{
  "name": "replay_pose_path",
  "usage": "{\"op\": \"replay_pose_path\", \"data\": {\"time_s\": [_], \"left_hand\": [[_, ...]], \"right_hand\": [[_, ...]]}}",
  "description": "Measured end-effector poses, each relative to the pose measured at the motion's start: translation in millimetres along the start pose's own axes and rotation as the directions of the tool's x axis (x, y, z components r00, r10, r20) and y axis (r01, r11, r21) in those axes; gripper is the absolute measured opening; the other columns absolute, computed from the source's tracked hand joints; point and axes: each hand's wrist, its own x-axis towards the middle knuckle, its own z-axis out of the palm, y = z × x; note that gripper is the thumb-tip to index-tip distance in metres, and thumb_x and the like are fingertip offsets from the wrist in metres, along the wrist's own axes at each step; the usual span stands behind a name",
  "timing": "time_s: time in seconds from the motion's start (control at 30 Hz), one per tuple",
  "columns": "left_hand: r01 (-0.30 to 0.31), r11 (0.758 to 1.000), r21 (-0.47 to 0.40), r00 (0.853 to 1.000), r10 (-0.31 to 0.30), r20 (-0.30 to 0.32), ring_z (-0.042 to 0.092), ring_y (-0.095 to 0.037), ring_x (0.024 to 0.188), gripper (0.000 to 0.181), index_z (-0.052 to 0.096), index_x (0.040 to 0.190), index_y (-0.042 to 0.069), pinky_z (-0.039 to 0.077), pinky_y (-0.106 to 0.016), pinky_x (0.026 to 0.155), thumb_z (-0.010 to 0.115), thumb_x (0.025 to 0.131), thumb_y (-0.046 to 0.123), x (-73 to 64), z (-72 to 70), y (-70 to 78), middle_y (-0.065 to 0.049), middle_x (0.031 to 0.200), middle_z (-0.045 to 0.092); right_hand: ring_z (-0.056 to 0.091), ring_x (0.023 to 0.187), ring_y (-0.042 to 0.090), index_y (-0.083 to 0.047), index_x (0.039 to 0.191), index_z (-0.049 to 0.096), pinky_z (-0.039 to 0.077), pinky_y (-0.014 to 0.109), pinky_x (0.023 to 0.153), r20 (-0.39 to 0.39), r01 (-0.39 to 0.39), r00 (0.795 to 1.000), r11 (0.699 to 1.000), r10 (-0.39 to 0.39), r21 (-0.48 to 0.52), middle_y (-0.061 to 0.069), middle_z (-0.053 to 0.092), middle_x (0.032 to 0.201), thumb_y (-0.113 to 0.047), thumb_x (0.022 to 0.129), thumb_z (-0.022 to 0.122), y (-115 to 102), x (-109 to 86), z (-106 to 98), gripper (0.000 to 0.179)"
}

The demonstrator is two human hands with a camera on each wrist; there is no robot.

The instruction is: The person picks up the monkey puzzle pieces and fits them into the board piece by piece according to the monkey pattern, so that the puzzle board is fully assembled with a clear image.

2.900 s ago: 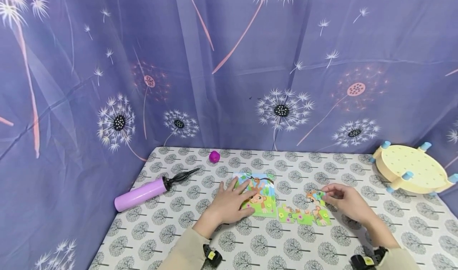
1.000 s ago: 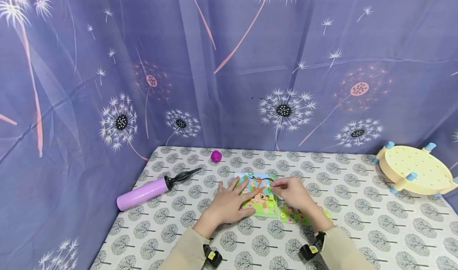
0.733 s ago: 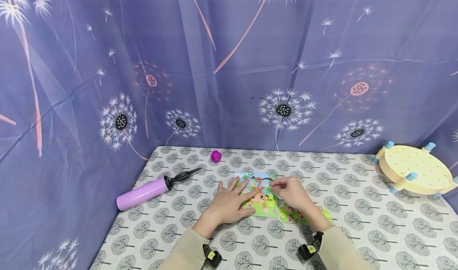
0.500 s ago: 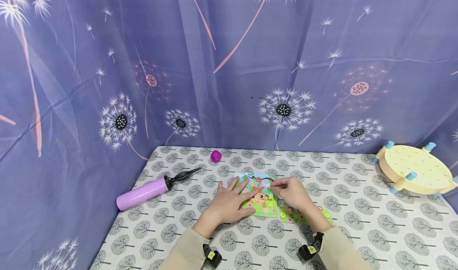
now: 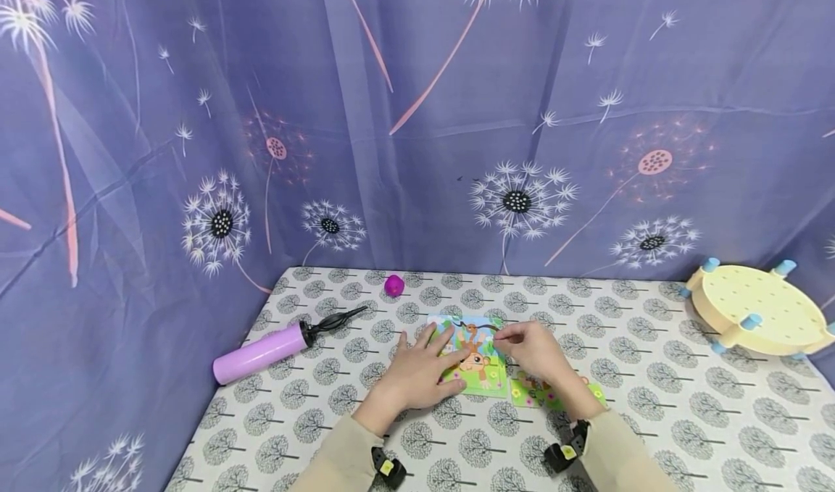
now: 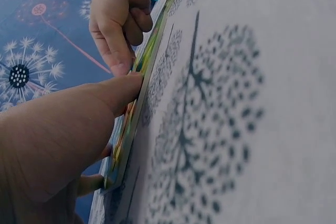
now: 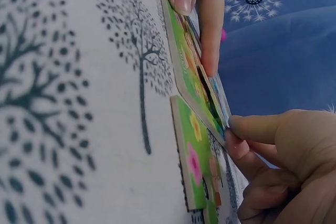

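Note:
A monkey jigsaw puzzle (image 5: pixel 484 385) in a shallow board lies on the table. My left hand (image 5: pixel 417 370) rests on its left half with fingers spread, hiding that part. At the board's right edge, my right hand (image 5: pixel 536 352) pinches a puzzle piece between thumb and forefinger; the fingertips mostly hide the piece. The right wrist view shows these fingertips (image 7: pixel 239 145) low against the board's corner. Loose puzzle pieces (image 5: pixel 525 393), green with flowers, lie just right of the board, partly under my right forearm.
A purple hand pump (image 5: pixel 261 354) with a black nozzle lies at the left. Near the back edge is a small magenta object (image 5: pixel 394 285). A yellow oval stand with blue-tipped legs (image 5: pixel 757 307) is at the far right. Patterned curtains (image 5: pixel 417 151) hang around the table.
My right hand has come left from the loose pieces to the board's right edge, and has since stayed almost still there. The left hand has kept its place on the puzzle.

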Motion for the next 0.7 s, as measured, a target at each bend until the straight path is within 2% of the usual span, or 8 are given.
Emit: {"op": "replay_pose_path", "data": {"time_s": [0.17, 0.37, 0.47, 0.7], "left_hand": [[0.008, 1.000, 0.000, 1.000, -0.008, 0.006, 0.019, -0.046, 0.154, 0.060, 0.035, 0.161, 0.044, 0.023, -0.080, 0.111, 0.038, 0.105, 0.066, 0.1, -1.8, 5.9, -0.008, 0.172, 0.017], [0.030, 1.000, -0.007, 0.999, -0.030, 0.031, 0.015, -0.050, 0.153, 0.065, 0.034, 0.160, 0.047, 0.022, -0.080, 0.111, 0.039, 0.101, 0.073, 3.3, -1.8, 14.1, -0.011, 0.173, 0.015], [0.045, 0.999, -0.024, 0.998, -0.044, 0.042, 0.014, -0.053, 0.152, 0.069, 0.036, 0.159, 0.048, 0.021, -0.081, 0.110, 0.043, 0.097, 0.077, 4.6, -3.7, 18.5, -0.011, 0.173, 0.015], [0.052, 0.998, -0.036, 0.998, -0.051, 0.034, 0.015, -0.053, 0.152, 0.078, 0.037, 0.159, 0.047, 0.022, -0.082, 0.110, 0.051, 0.091, 0.080, 6.7, -6.1, 22.9, -0.008, 0.173, 0.017]], "right_hand": [[0.067, 0.081, 0.014, -0.011, 0.102, 0.080, 0.059, 0.040, 0.079, 0.001, 0.035, 0.999, 0.999, -0.035, 0.016, -0.004, 0.074, 0.089, -0.016, 0.089, 0.082, 4.3, -0.7, 0.5, 0.013], [0.065, 0.081, 0.016, -0.010, 0.104, 0.078, 0.055, 0.035, 0.074, 0.025, 0.001, 1.000, 0.998, -0.002, 0.071, -0.001, 0.071, 0.091, -0.016, 0.092, 0.080, 14.5, -6.6, -9.0, 0.014], [0.063, 0.078, 0.018, -0.010, 0.104, 0.078, 0.053, 0.033, 0.070, 0.048, 0.002, 0.999, 0.997, -0.006, 0.075, 0.001, 0.069, 0.090, -0.018, 0.092, 0.079, 19.7, -11.9, -17.1, 0.015], [0.057, 0.061, 0.015, -0.006, 0.107, 0.076, 0.046, 0.021, 0.048, 0.142, 0.010, 0.989, 0.992, -0.028, 0.123, 0.004, 0.062, 0.079, -0.020, 0.089, 0.082, 30.0, -30.4, -33.8, 0.023]]}}
